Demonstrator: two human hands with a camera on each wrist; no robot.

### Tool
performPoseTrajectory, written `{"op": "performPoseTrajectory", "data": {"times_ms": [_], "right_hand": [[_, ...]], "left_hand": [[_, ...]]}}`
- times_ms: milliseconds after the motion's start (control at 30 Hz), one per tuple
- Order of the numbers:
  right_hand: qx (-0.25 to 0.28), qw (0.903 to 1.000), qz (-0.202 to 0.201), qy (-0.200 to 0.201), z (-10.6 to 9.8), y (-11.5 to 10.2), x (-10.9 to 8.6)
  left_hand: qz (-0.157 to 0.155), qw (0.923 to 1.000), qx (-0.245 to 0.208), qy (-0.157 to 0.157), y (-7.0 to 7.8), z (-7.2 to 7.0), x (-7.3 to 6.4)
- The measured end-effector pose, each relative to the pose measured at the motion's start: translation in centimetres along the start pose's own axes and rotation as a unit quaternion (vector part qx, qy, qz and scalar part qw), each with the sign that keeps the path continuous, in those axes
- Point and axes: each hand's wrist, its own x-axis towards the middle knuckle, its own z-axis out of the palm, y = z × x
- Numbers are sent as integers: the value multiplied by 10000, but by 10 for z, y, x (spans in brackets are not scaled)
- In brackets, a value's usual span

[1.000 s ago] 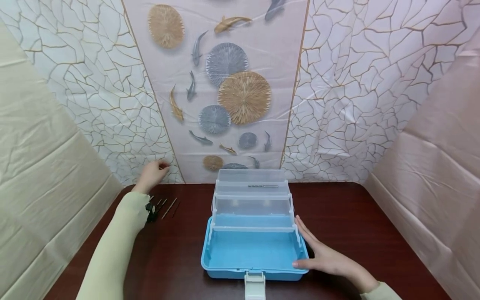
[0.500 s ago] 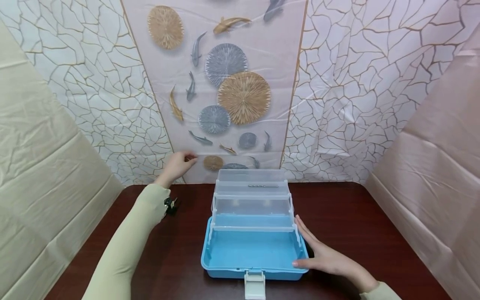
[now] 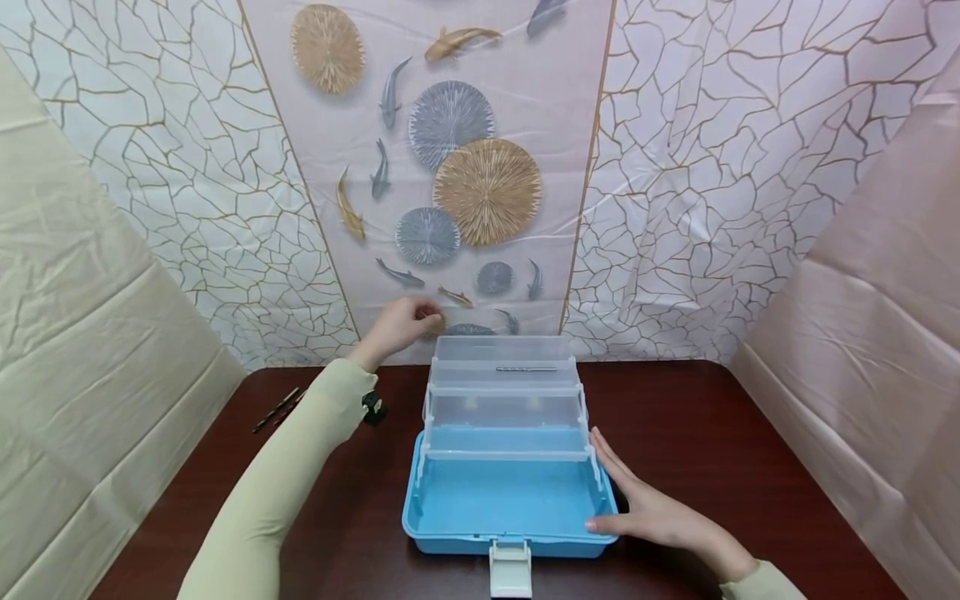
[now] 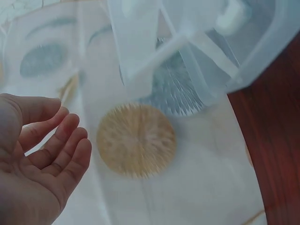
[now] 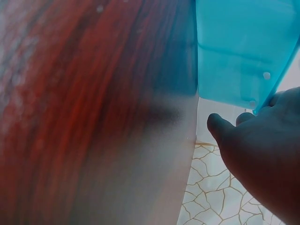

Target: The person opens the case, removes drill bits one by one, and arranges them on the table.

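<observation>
A blue toolbox stands with its clear stepped trays raised. In the top tray lies a silver drill bit. Just left of that tray, above the table, is my left hand. Its thumb and index fingertips come together in the left wrist view, and whether something thin sits between them cannot be seen. My right hand rests on the box's right side, fingers fairly straight along the wall and thumb on the front rim. Several dark drill bits lie on the table, partly hidden by the left sleeve.
The dark red wooden table ends at a patterned cloth backdrop. A white latch hangs from the box front toward the near edge. Pale cloth walls rise on both sides.
My left hand has moved right from above the drill bits to beside the top tray. Its sleeve now uncovers some bits at the far left. My right hand and the box stay put.
</observation>
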Motion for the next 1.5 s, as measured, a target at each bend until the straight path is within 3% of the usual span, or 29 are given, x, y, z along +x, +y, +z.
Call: {"op": "performPoseTrajectory", "data": {"times_ms": [533,900,1233,1500], "right_hand": [[55,10000,22,-26,0,1,-1],[-23,10000,-44,19,-1,1,-1],[-73,10000,-6,22,-1,-1,-2],[-15,10000,23,-27,0,0,0]], "left_hand": [[686,9958,148,-582,54,27,8],[1032,9908,430,-758,73,45,10],[1407,9775,846,-1324,94,61,10],[1862,9590,1136,-1809,102,75,11]]}}
